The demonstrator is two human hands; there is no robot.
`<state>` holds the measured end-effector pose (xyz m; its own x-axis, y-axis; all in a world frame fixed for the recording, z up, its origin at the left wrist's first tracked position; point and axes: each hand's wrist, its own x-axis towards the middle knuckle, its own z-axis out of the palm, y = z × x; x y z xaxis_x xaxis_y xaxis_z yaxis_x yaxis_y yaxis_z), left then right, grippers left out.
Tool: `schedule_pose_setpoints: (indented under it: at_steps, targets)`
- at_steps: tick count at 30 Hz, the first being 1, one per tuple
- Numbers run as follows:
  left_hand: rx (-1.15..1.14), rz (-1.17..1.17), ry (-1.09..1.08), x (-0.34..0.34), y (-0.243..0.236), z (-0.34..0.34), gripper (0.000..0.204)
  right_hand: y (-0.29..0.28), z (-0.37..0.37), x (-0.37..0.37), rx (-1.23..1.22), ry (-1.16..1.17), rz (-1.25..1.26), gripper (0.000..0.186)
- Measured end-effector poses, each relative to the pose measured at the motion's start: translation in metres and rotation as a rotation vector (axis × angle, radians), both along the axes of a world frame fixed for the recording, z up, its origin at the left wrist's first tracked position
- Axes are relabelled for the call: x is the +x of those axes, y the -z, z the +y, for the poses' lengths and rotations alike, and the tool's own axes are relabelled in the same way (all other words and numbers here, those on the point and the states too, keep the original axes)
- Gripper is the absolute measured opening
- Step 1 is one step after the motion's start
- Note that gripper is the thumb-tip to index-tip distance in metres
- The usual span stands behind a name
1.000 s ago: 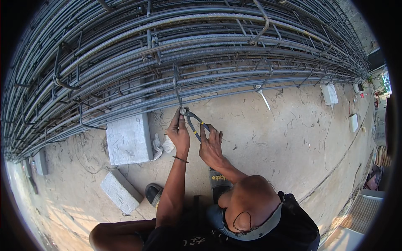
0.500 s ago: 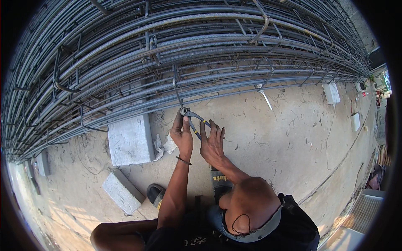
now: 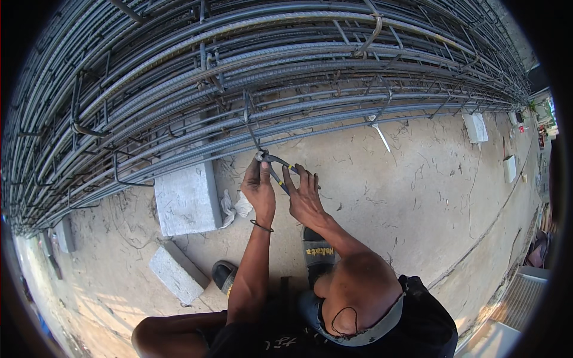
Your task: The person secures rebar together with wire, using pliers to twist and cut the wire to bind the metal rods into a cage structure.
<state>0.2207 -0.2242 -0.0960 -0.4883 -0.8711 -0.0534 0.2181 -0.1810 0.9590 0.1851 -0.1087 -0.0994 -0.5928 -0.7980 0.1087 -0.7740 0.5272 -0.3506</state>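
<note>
Dark end-cutting pincers (image 3: pixel 277 160) with yellow bands on the handles are in my right hand (image 3: pixel 307 198). Its fingers curl around the handles, which stand spread apart. The jaws meet the lower end of a thin bent stirrup (image 3: pixel 253 130) at the near edge of the rebar bundle (image 3: pixel 334 124). My left hand (image 3: pixel 258 191) is closed just below that spot, thumb and fingers pinched beside the pincer head. What exactly the left fingers pinch is hidden, and any tie wire there is too small to make out.
Stacked rebar cages (image 3: pixel 239 59) fill the far side. Left of my arm lie a large pale block (image 3: pixel 186 200), a smaller block (image 3: pixel 177 272) and white scraps (image 3: pixel 242 206). A white strip-like piece (image 3: pixel 381 138) sticks out below the bars. Wire bits litter the concrete floor (image 3: pixel 412 197).
My right hand has shifted slightly to the right and its grip on the pincer handles has changed a little. The left hand stays by the stirrup end. The view has moved slightly.
</note>
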Motion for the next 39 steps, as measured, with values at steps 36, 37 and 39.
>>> schedule_pose_setpoints:
  at_steps: [36, 37, 39]
  targets:
    - [0.442, 0.250, 0.355, -0.012, 0.011, 0.001, 0.032, -0.022, 0.020, -0.095, -0.051, 0.093, 0.188, 0.048]
    - [0.439, 0.272, 0.338, -0.014, 0.014, 0.004, 0.031, -0.023, 0.021, -0.091, -0.069, 0.105, 0.212, 0.047]
    - [0.456, 0.323, 0.358, -0.015, 0.020, 0.001, 0.030, -0.021, 0.017, -0.077, -0.068, 0.182, 0.181, 0.046]
